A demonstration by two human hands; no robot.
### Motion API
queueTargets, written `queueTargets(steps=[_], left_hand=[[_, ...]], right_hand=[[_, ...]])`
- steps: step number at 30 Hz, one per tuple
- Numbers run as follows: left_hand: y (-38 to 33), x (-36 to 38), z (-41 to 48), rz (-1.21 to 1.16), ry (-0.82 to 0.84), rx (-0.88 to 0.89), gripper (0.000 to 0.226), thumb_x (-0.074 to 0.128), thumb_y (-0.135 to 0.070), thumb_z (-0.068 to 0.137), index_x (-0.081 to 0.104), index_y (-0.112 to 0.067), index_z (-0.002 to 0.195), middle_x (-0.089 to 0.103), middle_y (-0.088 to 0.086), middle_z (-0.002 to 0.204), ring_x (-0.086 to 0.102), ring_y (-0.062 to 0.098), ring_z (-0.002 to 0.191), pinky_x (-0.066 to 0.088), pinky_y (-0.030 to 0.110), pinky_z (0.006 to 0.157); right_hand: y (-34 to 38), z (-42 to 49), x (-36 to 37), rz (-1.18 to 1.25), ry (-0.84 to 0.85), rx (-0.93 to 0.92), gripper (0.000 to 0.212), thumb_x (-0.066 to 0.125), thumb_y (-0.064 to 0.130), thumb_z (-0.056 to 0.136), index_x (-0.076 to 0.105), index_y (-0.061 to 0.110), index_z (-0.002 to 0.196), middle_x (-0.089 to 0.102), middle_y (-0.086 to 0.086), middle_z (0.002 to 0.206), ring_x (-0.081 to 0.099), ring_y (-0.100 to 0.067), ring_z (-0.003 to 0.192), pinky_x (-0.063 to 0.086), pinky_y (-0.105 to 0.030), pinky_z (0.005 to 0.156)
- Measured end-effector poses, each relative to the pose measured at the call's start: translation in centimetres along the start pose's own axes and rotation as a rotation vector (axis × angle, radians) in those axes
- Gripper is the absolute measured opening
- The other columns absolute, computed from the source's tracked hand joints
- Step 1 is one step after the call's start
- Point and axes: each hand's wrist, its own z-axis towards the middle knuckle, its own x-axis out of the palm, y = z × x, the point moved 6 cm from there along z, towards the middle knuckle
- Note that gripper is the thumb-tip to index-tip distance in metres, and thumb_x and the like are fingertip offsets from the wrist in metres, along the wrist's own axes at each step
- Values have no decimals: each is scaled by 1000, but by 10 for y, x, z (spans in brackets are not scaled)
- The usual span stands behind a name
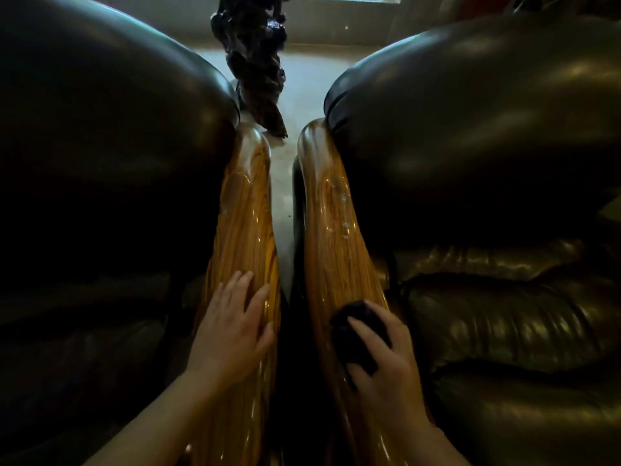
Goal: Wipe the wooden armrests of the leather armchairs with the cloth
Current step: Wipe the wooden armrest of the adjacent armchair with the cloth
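Two glossy wooden armrests run side by side up the middle of the view. The left armrest (247, 213) belongs to the dark leather armchair on the left (100, 163); the right armrest (331, 223) belongs to the armchair on the right (470, 146). My left hand (232, 331) lies flat on the left armrest, fingers spread, holding nothing. My right hand (389, 358) presses a bunched dark cloth (356, 334) onto the near part of the right armrest. A few wet spots show further up the right armrest.
A narrow strip of pale floor (280, 196) separates the two armrests. A dark, gnarled carved wooden piece (255, 62) stands on the floor beyond the chairs. The right chair's seat cushion (504, 331) lies beside my right hand.
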Motion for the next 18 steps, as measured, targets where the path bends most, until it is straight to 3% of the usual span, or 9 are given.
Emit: queueTargets(steps=[4,8,13,18], left_hand=[[9,-1,52,-33,-45,-75,66,38,-54,94,18,-31,152,13,7,163,-4,18,148,2,44,120],[29,-1,91,-104,-55,-195,67,37,-57,95,9,-37,153,5,4,164,-5,19,150,-4,45,121],[33,-3,95,-152,-103,-171,65,33,-56,93,16,-37,153,11,5,163,-1,19,151,-4,45,122],[29,-9,94,-196,-96,-185,65,32,-54,92,20,-35,154,11,4,164,-3,17,151,-3,40,122]], right_hand=[[-26,16,23,-187,204,-104,67,57,51,94,35,34,154,10,10,168,9,-20,154,25,-50,117],[-49,50,25,-212,92,-89,58,52,43,96,39,31,152,22,4,166,14,-24,154,24,-55,120],[-63,118,21,-47,-99,347,55,52,39,99,44,18,149,29,-7,162,19,-29,151,33,-55,117],[-38,135,29,-182,-11,126,51,49,43,99,48,26,147,30,0,162,16,-24,152,25,-47,118]])
